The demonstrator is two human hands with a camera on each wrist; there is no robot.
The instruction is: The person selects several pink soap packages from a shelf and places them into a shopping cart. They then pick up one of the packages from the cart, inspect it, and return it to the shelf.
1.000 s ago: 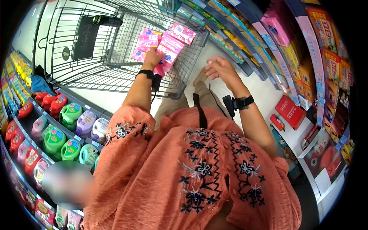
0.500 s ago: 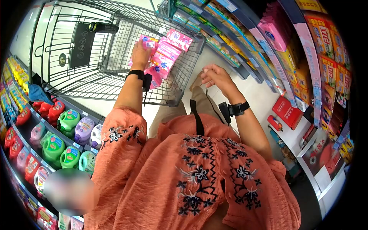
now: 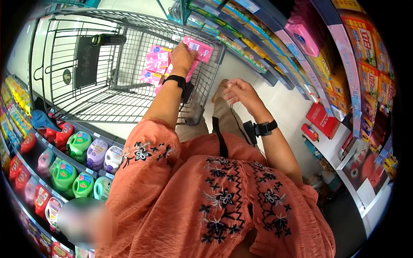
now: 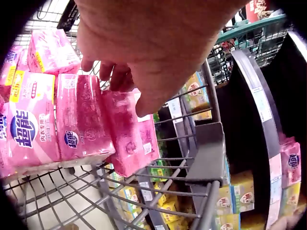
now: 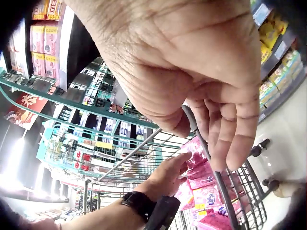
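the left hand is right down inside the grey metal-wire shopping cart, at a glossy pink, plastic-wrapped rectangular pack close to the cart's end. thumb over its face, bent fingers by its top edge; clamped on it or only touching, i can't tell from here. the other pink plastic-wrapped packs, with blue logos and yellow patches, are bunched just beside it. and the right hand hangs in the air outside the cart, fingers loosely bent, holding nothing. so the two hands are apart. a black cylinder with a yellow-green ring sits by the cart's dark flat panel. along one shelf stand a rounded green plastic bottle, a purple one and a white one; across the aisle, bright pink packaging sits on another.
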